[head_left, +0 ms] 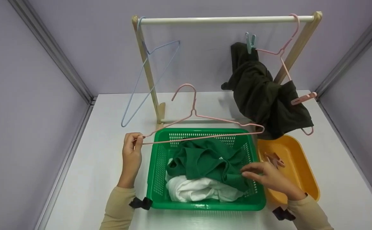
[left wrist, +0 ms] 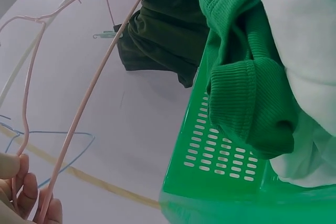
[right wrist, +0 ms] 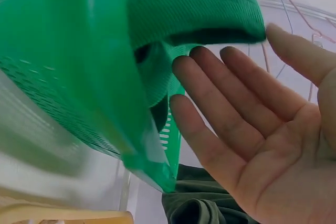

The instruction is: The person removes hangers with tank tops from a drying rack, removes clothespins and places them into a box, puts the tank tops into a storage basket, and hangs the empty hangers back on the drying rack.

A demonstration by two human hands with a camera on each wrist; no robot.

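Your left hand (head_left: 132,148) pinches the left end of a pink hanger (head_left: 193,111), its grip narrow on the wire; the hanger is raised, hook upward, over the far part of a green basket (head_left: 205,206). Your right hand (head_left: 267,177) is over the basket's right side, its grip wide with thumb apart, beside a green garment (head_left: 205,159); you cannot tell whether they touch. That garment lies crumpled inside the basket, behind white cloth (head_left: 201,188). To the basket's right on the white bench (head_left: 77,179), a yellow tray (head_left: 301,172) holds clothespins (head_left: 275,159). Behind, a rack (head_left: 221,20) carries a blue hanger (head_left: 138,109) at left and, at right, a dark garment (head_left: 256,86) clipped to a second pink hanger (head_left: 282,50).
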